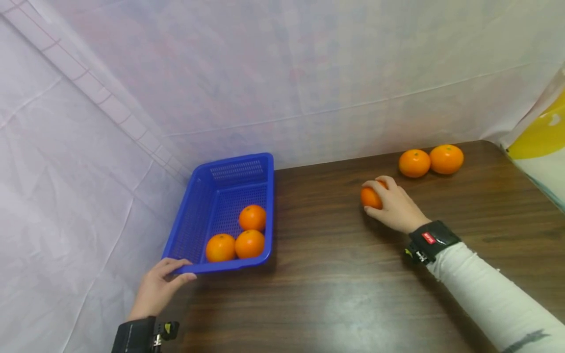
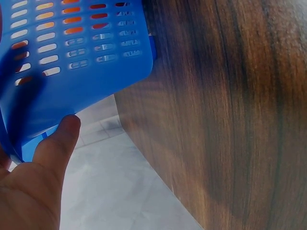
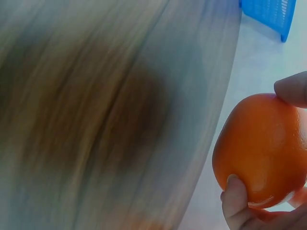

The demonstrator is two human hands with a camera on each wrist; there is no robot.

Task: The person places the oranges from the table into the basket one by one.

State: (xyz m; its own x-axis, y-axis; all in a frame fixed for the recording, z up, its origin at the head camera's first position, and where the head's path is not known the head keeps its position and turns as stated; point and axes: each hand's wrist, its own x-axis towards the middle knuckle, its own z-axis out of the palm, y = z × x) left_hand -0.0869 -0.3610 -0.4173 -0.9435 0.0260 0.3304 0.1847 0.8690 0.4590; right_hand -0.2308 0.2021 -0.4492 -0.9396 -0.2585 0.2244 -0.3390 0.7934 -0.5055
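My right hand (image 1: 395, 207) grips an orange (image 1: 371, 197) over the middle right of the table; in the right wrist view the thumb and fingers press round the same orange (image 3: 261, 148). At the near left corner of a blue plastic basket (image 1: 270, 215), my left hand (image 1: 156, 286) pinches the rim, thumb outside and fingers over the edge. The left wrist view shows the thumb (image 2: 60, 141) against the slotted basket wall (image 2: 96, 72). Inside the basket, three oranges lie at the near right: one orange (image 1: 253, 217) behind, another orange (image 1: 250, 243) and a third orange (image 1: 220, 247) in front.
Two more oranges, a left one (image 1: 414, 163) and a right one (image 1: 447, 159), sit side by side at the table's back right. Behind the brown wooden table (image 1: 318, 294) hangs a pale sheet (image 1: 309, 73). Something yellow (image 1: 540, 130) shows beyond the right edge.
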